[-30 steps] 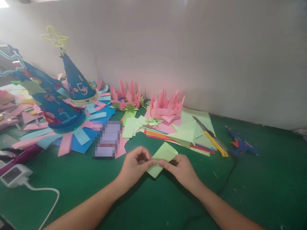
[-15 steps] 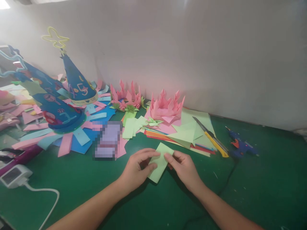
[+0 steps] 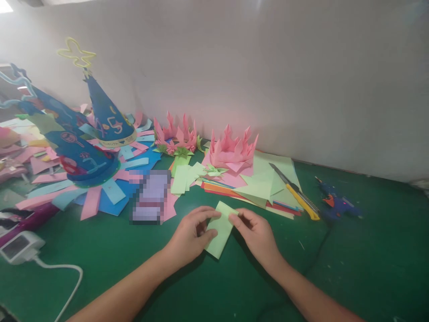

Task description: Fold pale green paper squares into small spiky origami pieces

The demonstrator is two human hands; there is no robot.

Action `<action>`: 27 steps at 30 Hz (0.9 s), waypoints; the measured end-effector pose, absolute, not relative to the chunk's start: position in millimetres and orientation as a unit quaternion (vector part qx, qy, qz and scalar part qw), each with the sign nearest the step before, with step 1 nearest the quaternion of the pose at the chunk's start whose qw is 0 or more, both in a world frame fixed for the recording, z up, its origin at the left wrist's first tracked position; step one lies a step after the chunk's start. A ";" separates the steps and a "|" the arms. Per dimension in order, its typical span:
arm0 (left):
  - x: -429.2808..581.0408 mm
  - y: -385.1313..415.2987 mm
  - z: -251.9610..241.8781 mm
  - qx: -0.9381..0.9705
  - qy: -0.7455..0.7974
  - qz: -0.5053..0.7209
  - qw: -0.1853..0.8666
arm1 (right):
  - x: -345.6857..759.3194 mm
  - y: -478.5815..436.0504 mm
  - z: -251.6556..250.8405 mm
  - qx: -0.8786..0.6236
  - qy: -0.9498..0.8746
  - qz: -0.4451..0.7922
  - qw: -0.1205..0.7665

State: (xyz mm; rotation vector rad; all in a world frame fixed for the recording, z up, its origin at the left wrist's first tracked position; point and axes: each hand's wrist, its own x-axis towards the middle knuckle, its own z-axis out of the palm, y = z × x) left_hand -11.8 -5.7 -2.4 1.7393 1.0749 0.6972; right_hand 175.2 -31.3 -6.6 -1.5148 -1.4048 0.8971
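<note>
A light green piece of paper (image 3: 221, 235), rectangular and seemingly folded, is held at a tilt between both hands above the green table. My left hand (image 3: 192, 232) is closed on its left edge, with the thumb on the face and fingers along the upper part. On the right edge, near the top, my right hand (image 3: 256, 232) pinches it between thumb and fingers. The fingertips behind the paper are hidden. Just beyond the hands lie a stack of coloured paper (image 3: 244, 192) and several small green paper strips (image 3: 182, 179).
Two pink paper crowns (image 3: 233, 150) stand near the wall. A yellow utility knife (image 3: 295, 192) rests on the paper stack, with a blue glue gun (image 3: 340, 201) at its right. Blue cone hats (image 3: 109, 118), a blurred-out phone-shaped object (image 3: 150, 197) and a white-cabled device (image 3: 23, 246) occupy the left.
Both hands and the green paper have shifted very slightly left. The paper's top right corner now sits closer to the right fingers. Other things stay in place.
</note>
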 end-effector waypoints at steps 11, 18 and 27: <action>-16.4 -2.3 0.6 0.771 0.470 0.209 0.376 | 178.2 -27.7 0.0 -0.520 -0.768 0.176 0.329; -16.9 -3.6 1.1 0.794 0.458 0.218 0.336 | 176.1 -34.6 1.2 -0.405 -0.856 0.161 0.278; -16.6 -3.3 3.9 0.799 0.459 0.205 0.330 | 175.5 -39.8 6.6 -0.352 -0.899 0.130 0.225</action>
